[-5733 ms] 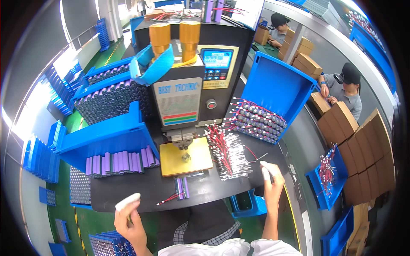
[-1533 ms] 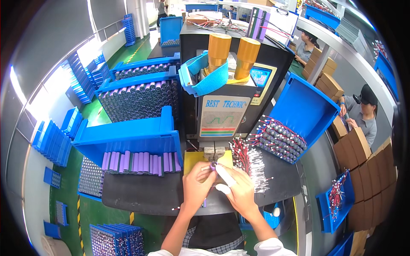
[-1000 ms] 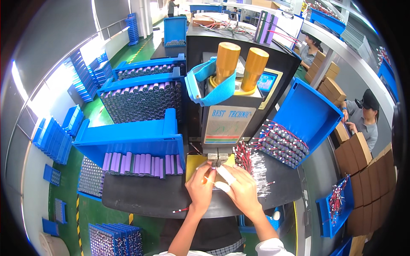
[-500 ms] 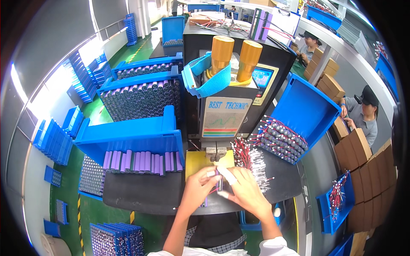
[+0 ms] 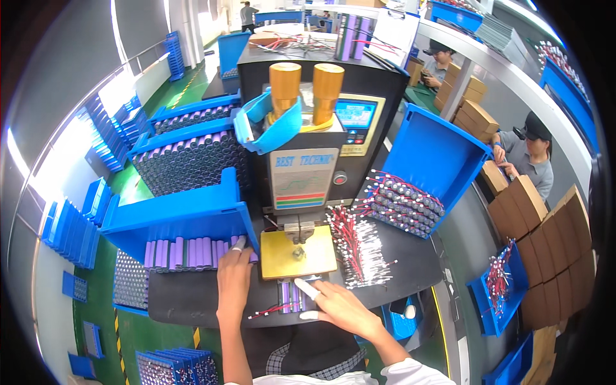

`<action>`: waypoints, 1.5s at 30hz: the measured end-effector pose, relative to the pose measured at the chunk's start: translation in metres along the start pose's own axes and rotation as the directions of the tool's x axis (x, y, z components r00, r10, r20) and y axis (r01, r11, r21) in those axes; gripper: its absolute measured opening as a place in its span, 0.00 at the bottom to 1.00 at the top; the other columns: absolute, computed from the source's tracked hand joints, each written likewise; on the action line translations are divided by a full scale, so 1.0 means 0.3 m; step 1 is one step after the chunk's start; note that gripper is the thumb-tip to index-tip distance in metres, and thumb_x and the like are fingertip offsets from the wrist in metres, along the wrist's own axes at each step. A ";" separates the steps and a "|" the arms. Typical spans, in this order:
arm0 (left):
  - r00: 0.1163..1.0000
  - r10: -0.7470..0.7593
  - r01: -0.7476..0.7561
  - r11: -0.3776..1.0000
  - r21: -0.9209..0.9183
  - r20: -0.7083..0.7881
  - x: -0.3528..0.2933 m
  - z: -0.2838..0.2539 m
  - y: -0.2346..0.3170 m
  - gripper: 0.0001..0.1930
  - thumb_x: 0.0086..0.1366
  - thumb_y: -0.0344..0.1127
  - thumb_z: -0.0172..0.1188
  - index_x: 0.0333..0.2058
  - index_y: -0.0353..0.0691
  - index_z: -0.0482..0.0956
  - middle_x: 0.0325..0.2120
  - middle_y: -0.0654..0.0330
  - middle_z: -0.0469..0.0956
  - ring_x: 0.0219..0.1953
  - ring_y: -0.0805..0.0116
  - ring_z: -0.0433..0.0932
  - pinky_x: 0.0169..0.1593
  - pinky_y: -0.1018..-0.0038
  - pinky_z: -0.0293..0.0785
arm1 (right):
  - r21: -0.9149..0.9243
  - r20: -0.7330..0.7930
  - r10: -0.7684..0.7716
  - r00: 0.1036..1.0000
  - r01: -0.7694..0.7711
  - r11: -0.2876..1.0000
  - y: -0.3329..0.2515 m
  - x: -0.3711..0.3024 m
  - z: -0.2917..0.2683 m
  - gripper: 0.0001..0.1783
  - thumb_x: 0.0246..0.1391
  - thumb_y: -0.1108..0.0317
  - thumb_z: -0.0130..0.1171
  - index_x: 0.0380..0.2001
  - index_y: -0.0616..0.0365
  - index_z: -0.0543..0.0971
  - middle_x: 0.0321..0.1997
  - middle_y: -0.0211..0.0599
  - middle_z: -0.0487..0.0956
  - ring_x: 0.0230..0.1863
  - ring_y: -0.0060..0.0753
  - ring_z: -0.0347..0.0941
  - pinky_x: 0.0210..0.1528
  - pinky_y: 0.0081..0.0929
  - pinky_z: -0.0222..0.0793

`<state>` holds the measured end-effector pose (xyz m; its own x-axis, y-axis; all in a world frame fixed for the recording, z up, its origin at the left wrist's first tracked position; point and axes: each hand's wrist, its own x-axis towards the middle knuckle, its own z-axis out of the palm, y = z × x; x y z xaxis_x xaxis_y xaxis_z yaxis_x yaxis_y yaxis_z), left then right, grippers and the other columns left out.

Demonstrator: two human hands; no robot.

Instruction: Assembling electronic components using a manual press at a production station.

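My left hand [image 5: 233, 277] reaches into the right end of a row of purple battery cells [image 5: 186, 254], its fingers bent over a cell; the palm hides part of the grip. My right hand [image 5: 343, 310] lies low over the table, thumb and forefinger spread, white covers on their tips. Those tips touch or nearly touch a few purple cells with a red lead [image 5: 290, 298] at the table's front. Behind them is a yellow plate [image 5: 295, 264], beneath the metal electrodes [image 5: 298, 230] of a black machine [image 5: 256, 70].
A tilted blue bin [image 5: 173, 215] stands behind the cell row. Loose red and white connector leads [image 5: 359, 250] lie right of the plate. Another blue bin [image 5: 443, 160] holds wired cells [image 5: 407, 205]. A co-worker [image 5: 529, 154] sits at the right beyond brown cartons [image 5: 520, 199].
My hands were together before the machine around a purple cell. They have parted: the left went left to the cell row, the right moved down beside the wired cells. The view has shifted.
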<state>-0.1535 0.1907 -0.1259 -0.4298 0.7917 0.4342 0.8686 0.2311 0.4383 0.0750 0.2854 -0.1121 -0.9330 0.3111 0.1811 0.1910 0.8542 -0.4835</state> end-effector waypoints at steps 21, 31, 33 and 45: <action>0.914 -0.377 0.141 0.647 -0.749 -0.153 0.007 -0.075 0.197 0.10 0.62 0.22 0.60 0.43 0.30 0.77 0.36 0.56 0.80 0.38 0.75 0.79 0.42 0.79 0.77 | -0.236 -0.442 0.107 0.891 -0.231 0.944 0.140 -0.208 -0.085 0.16 0.43 0.69 0.68 0.39 0.50 0.80 0.37 0.31 0.77 0.40 0.37 0.72 0.45 0.34 0.64; 0.984 -0.075 -0.004 0.897 -0.441 -0.162 0.036 0.024 0.257 0.10 0.57 0.23 0.62 0.39 0.31 0.78 0.35 0.51 0.81 0.35 0.62 0.83 0.40 0.73 0.75 | -0.274 -0.354 0.124 0.927 -0.229 0.934 0.148 -0.242 -0.093 0.18 0.41 0.75 0.59 0.40 0.49 0.80 0.37 0.30 0.77 0.41 0.38 0.72 0.44 0.34 0.66; 0.976 -0.118 0.017 0.879 -0.476 -0.183 0.039 0.043 0.266 0.09 0.57 0.25 0.63 0.37 0.34 0.79 0.34 0.50 0.81 0.35 0.54 0.82 0.40 0.68 0.76 | -0.216 -0.350 0.146 0.925 -0.232 0.948 0.151 -0.257 -0.106 0.18 0.42 0.76 0.59 0.40 0.48 0.80 0.38 0.30 0.76 0.41 0.38 0.72 0.44 0.34 0.67; 0.971 -0.122 0.021 0.900 -0.435 -0.205 0.040 0.051 0.266 0.09 0.59 0.22 0.61 0.38 0.28 0.76 0.34 0.51 0.77 0.33 0.60 0.78 0.38 0.70 0.73 | 0.032 -0.595 0.294 0.748 -0.343 0.939 0.134 -0.226 -0.119 0.12 0.53 0.71 0.60 0.42 0.54 0.78 0.43 0.34 0.77 0.43 0.42 0.74 0.45 0.33 0.68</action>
<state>-0.0857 0.2272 -0.0977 -0.5736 0.6246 0.5299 0.6658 -0.0212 0.7458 0.1566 0.3135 -0.1132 -0.4607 0.7314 0.5029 0.4894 0.6820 -0.5435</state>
